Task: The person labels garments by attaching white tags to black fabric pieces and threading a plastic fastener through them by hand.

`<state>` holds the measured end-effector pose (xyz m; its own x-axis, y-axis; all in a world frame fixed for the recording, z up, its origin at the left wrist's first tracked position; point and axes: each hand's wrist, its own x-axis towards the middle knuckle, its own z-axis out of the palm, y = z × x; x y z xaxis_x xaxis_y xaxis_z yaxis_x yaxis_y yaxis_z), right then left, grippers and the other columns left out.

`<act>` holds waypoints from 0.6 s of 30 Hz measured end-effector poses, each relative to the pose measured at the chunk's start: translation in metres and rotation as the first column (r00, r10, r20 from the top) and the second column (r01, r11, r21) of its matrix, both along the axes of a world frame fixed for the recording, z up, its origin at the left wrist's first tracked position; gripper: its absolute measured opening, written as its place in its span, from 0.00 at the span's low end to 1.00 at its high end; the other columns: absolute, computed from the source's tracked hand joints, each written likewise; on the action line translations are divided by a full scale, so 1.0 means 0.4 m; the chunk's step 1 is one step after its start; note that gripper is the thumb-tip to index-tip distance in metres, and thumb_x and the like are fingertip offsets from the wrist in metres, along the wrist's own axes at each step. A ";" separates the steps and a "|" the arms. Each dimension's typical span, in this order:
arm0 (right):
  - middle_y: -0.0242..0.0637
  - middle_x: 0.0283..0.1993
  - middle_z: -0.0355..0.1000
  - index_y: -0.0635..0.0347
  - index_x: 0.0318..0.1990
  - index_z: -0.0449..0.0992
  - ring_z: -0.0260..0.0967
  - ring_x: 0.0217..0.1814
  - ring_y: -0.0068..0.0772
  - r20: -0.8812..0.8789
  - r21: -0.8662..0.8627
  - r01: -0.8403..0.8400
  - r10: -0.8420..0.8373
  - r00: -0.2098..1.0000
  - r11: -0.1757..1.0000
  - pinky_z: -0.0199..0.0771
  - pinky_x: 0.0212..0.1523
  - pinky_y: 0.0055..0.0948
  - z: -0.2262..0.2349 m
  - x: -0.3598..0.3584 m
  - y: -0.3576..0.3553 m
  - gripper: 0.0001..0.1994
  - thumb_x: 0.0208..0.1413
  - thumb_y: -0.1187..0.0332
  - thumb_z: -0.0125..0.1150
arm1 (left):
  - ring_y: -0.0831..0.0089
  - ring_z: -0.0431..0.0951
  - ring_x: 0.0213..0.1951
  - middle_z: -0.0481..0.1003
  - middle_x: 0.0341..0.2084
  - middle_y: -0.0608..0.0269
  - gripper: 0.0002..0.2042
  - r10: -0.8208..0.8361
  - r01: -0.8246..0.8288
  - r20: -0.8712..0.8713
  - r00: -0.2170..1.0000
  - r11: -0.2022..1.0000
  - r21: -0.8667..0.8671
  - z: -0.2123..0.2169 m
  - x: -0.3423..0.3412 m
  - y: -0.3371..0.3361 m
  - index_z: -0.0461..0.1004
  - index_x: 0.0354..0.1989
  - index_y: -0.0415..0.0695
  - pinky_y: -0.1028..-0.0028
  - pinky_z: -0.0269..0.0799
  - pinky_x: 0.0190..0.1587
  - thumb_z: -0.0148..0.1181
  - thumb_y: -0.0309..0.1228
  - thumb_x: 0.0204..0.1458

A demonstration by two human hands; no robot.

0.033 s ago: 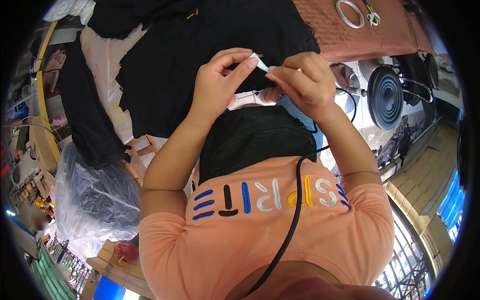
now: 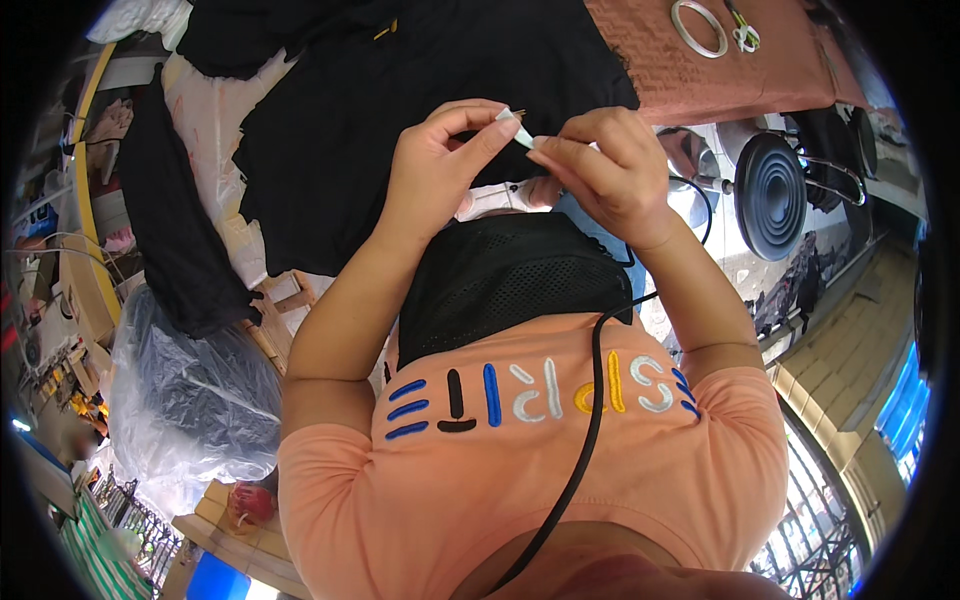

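Note:
Both my hands are raised over the near edge of a large black cloth (image 2: 330,150). Between them they pinch a small pale strip (image 2: 524,135), which looks thin and folded; its material is unclear. My left hand (image 2: 445,150) grips the upper left end between thumb and forefinger. The lower right end is in the closed fingertips of my right hand (image 2: 610,165), and those fingers partly hide it. A tiny gold-coloured thing shows just behind the strip, too small to name.
On the brownish-red cloth (image 2: 690,80) at far right lie a white ring-shaped roll (image 2: 699,28) and green-handled scissors (image 2: 746,37). A round black stool seat (image 2: 770,195) stands to the right. At left are a black cloth piece (image 2: 175,220) and a clear plastic bag (image 2: 190,390).
My right hand has shifted very slightly left, toward my left hand. Both hands still pinch the pale strip.

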<state>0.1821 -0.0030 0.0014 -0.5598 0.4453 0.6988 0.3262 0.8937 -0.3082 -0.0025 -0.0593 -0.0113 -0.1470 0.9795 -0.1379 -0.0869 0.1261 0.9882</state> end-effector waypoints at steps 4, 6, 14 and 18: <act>0.33 0.30 0.70 0.56 0.31 0.77 0.67 0.30 0.35 -0.022 -0.134 -0.058 0.055 0.998 0.989 0.65 0.30 0.29 0.014 0.009 0.003 0.16 0.32 0.61 0.71 | 0.81 0.74 0.34 0.75 0.37 0.63 0.08 0.049 -0.043 -0.075 0.996 0.996 0.078 0.019 0.008 0.013 0.78 0.34 0.37 0.82 0.68 0.37 0.62 0.30 0.49; 0.35 0.32 0.71 0.59 0.33 0.78 0.69 0.33 0.33 -0.108 -0.358 -0.054 0.016 0.994 0.932 0.68 0.35 0.26 0.024 0.008 0.003 0.18 0.35 0.59 0.72 | 0.79 0.74 0.36 0.75 0.37 0.63 0.07 0.125 -0.108 -0.169 0.978 0.988 0.108 0.031 0.004 0.021 0.79 0.34 0.38 0.80 0.69 0.40 0.61 0.28 0.50; 0.29 0.30 0.72 0.61 0.32 0.79 0.68 0.32 0.19 -0.161 -0.918 -0.115 -0.094 0.982 0.378 0.67 0.35 0.19 0.042 0.077 0.057 0.05 0.52 0.70 0.61 | 0.70 0.69 0.50 0.66 0.52 0.56 0.16 0.020 0.134 -0.408 0.913 0.929 0.345 0.054 0.071 0.037 0.73 0.49 0.43 0.70 0.63 0.52 0.57 0.31 0.52; 0.29 0.31 0.74 0.61 0.34 0.79 0.69 0.34 0.20 0.066 -0.816 0.308 -0.450 0.891 0.489 0.66 0.40 0.21 -0.018 0.288 0.218 0.14 0.56 0.58 0.56 | 0.72 0.69 0.50 0.63 0.55 0.60 0.24 0.085 -0.009 -0.337 0.938 0.975 0.221 0.049 0.051 0.033 0.63 0.59 0.45 0.73 0.63 0.51 0.57 0.30 0.52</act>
<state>0.2973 0.0843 -0.0060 -0.1279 0.9918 0.0004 0.4624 0.0600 -0.8846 0.0181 -0.0460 0.0084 -0.1946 0.9709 0.1392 0.2603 -0.0858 0.9617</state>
